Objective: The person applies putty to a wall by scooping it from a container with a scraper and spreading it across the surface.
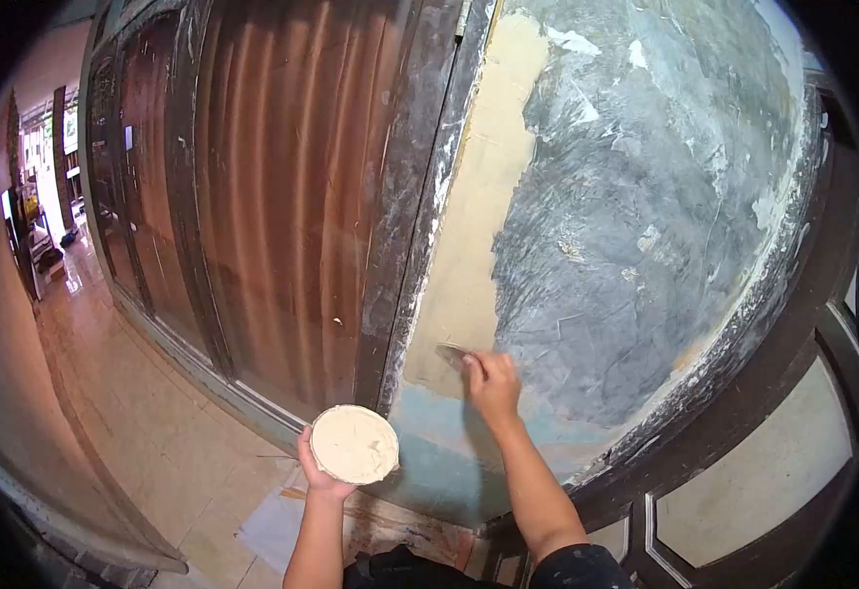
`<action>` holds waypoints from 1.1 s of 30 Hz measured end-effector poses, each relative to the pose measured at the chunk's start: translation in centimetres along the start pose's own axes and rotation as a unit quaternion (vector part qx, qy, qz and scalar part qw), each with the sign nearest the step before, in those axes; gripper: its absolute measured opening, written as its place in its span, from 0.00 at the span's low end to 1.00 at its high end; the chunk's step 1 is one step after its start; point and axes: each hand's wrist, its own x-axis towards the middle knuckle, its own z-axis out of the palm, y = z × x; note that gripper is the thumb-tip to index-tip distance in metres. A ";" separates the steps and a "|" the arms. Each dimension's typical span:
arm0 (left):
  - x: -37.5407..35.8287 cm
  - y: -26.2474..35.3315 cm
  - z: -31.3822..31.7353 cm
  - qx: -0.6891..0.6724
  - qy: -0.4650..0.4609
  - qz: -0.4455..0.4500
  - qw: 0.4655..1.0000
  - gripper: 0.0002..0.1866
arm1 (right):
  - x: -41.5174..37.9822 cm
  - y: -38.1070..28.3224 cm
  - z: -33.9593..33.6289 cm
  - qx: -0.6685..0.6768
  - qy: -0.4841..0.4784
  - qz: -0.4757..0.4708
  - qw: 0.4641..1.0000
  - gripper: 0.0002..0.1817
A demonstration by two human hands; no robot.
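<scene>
My left hand [320, 471] is wrapped round the side of a round tub of cream-coloured putty [354, 445], its open top facing me. In my right hand [494, 389] is a putty knife [452, 349], its thin blade against the wall at the lower part of a cream strip. That putty strip [476, 196] runs down the wall beside the dark door frame. To its right the wall [616, 236] is grey and patchy with white flecks, and pale blue paint [439, 432] shows below. The fingers of my right hand partly hide the knife's handle.
Left of the strip stands a dark-framed glass panel with a brown curtain [292, 196] behind it. A dark panelled door [763, 471] is at the right. White sheets [270, 525] lie on the tiled floor [164, 412]. A passage leads off at far left.
</scene>
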 end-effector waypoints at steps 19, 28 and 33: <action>0.0 0.0 0.1 -0.060 0.000 0.004 0.998 0.43 | -5.5 3.3 2.9 -0.054 -0.110 -0.050 0.991 0.07; -0.8 0.0 0.6 -0.012 -0.033 -0.005 0.999 0.44 | 0.8 1.3 -2.2 -0.001 0.032 -0.022 0.999 0.05; -1.2 0.0 0.6 -0.003 -0.049 -0.011 0.999 0.45 | -6.3 4.2 2.2 -0.041 -0.102 -0.078 0.991 0.05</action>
